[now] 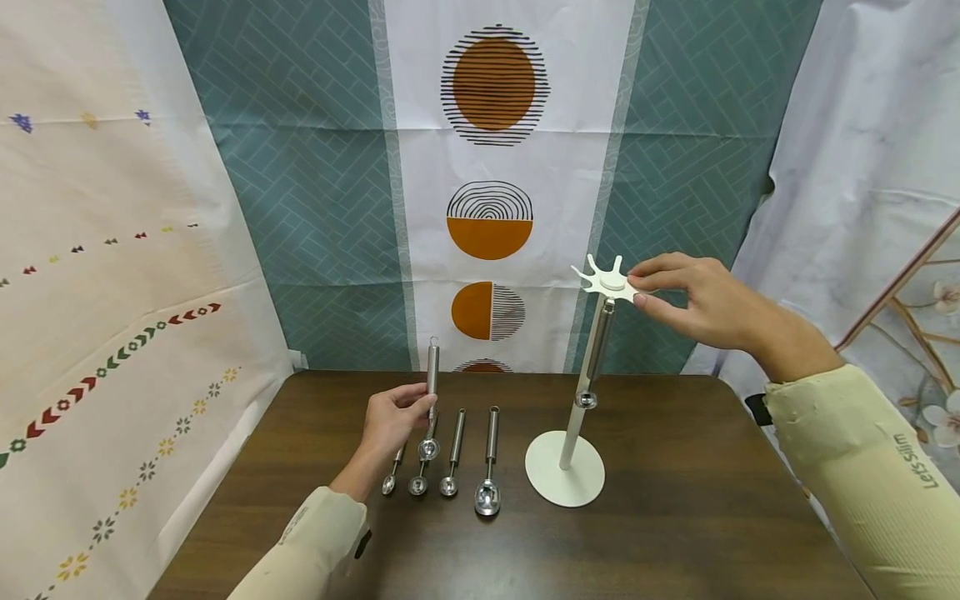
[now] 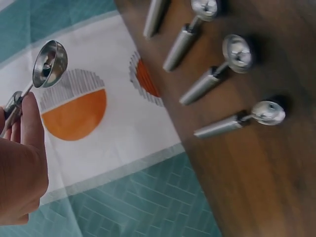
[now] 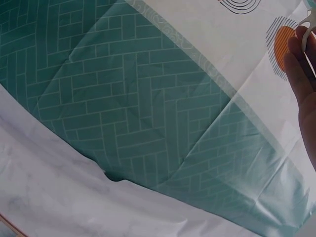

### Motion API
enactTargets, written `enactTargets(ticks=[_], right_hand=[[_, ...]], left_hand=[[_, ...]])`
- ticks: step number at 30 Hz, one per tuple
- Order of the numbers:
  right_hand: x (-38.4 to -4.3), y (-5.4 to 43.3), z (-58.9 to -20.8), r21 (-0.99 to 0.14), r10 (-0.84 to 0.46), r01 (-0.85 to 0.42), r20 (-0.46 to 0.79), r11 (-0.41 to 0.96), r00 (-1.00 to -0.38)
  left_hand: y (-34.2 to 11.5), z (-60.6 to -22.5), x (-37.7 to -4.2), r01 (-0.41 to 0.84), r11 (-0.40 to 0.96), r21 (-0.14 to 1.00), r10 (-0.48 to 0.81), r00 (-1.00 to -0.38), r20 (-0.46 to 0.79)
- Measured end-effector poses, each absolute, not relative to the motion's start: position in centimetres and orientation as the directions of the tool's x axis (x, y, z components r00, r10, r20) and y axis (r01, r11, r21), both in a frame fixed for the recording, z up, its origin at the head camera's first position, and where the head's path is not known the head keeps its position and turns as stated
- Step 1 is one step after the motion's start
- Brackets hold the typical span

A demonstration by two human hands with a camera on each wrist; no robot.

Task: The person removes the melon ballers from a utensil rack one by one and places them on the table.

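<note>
My left hand [image 1: 393, 421] pinches a steel melon baller [image 1: 432, 371] by its handle and holds it upright above the table, loop at the top and round bowl [image 2: 49, 64] below. My right hand [image 1: 701, 300] pinches an arm of the white hook rack [image 1: 611, 283] on top of a stand between thumb and fingers. Another melon baller [image 1: 597, 346] hangs from that rack, bowl down, beside the pole. In the right wrist view, the fingers [image 3: 298, 74] of the right hand touch the rack at the frame's edge.
Several steel scoops lie in a row on the brown table, bowls toward me, including a larger scoop [image 1: 487, 498] at the row's right. The stand's round white base [image 1: 547, 475] is right of them. A patterned cloth [image 1: 300, 167] hangs behind the table [image 1: 660, 500].
</note>
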State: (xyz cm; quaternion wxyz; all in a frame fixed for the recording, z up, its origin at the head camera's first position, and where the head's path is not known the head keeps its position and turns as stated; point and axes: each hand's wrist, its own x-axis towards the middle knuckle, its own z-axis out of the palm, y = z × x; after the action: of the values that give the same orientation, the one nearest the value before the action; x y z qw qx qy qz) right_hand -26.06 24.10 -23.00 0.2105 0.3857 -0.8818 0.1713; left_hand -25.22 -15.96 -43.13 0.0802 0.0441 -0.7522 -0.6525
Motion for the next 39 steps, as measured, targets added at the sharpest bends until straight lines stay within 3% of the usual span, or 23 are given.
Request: enactTargets(ticks=[22,39], right_hand=[[-26.0,24.3,-23.0,-0.139,-0.605,-0.743,0.493,0.655,-0.625],[-26.1,24.1,-23.0,-0.134,-0.61,-0.749,0.497,0.649,-0.617]], left_hand=[[-21.9,-48.5,-25.9,-0.095,0.172,0.981,-0.264,-0.963,-0.047],[-24.8,-52.3,-27.0,-0.183,0.494,0.85,-0.294,-0.955,-0.034]])
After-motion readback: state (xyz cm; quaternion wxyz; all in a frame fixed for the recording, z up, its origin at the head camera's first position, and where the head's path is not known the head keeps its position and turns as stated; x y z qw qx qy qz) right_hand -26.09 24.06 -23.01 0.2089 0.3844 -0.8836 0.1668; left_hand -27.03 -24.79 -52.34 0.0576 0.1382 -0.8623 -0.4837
